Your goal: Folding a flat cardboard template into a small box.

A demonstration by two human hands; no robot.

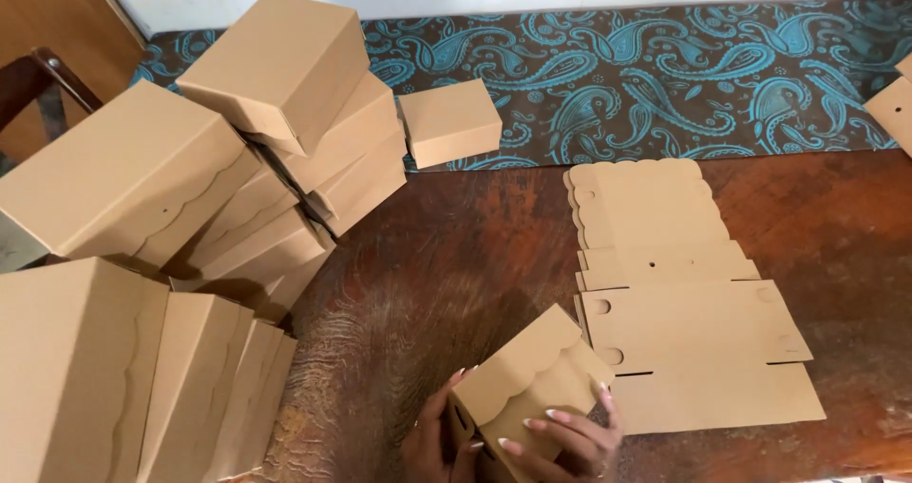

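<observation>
Box: my folded cardboard box (527, 378), scalloped flap, low centre of frame.
Left hand (439, 440): clasping its lower corner.
Right hand (570, 437): fingers wrapped over its side.
Handling: probably light, crushable; grip edges.
Nearby: flat blanks (684, 303), right.

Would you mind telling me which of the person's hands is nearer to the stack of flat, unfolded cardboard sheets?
The right hand. It grips the folded box on the side facing the flat sheets; the left hand holds the box's far side, farther from them.
</observation>
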